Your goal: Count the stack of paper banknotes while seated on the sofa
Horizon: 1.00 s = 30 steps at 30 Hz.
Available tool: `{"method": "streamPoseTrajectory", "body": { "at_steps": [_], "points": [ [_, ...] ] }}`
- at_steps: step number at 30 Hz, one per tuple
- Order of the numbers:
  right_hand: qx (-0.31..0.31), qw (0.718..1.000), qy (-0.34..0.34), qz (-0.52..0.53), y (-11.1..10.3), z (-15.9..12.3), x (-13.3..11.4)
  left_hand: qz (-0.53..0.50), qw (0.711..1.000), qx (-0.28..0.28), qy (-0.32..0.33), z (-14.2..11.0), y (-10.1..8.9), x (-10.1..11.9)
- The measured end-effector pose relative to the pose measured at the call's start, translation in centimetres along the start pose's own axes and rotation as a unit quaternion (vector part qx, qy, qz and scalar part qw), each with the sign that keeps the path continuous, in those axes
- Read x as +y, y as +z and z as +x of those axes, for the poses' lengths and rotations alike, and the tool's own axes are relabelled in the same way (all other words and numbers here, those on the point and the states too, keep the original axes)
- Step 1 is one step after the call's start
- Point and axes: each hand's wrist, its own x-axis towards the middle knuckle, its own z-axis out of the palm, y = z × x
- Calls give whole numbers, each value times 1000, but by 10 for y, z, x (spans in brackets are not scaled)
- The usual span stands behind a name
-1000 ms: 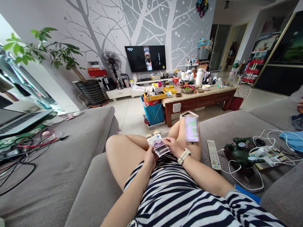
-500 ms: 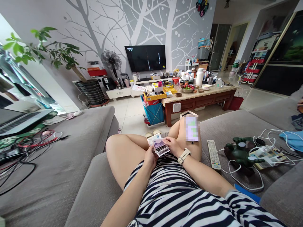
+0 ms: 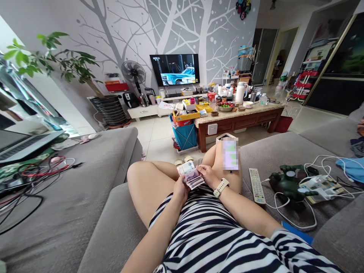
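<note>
**Two-Handed Hold Above the Lap**

Living room: a stone-topped coffee table [image 3: 239, 112] stands beyond a grey fabric sofa [image 3: 109, 223], where the person sits. Above the lap, the left hand [image 3: 180, 189] grasps a fanned stack of banknotes [image 3: 190, 175] from below. The right hand [image 3: 206, 176] pinches the stack's right edge.

Pixelated past reading: the phone screen [image 3: 230, 153] propped on the raised knee. Cut off by the left edge: the laptop [image 3: 19, 146]. Too small to read: the printing on the banknotes [image 3: 191, 174].
</note>
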Motion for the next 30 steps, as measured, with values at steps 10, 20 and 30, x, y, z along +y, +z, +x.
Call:
{"method": "streamPoseTrajectory", "body": {
  "at_steps": [10, 20, 30],
  "points": [
    [67, 998, -13, -15, -2, 6, 8, 13, 1000, -2, -6, -5, 1, 3],
    [73, 996, -29, -44, 0, 7, 11, 14, 1000, -4, -8, 0, -3, -1],
    [19, 999, -30, -13, 0, -1, 0, -26, 999, 20, -12, 1, 0, 1]
  ]
}}
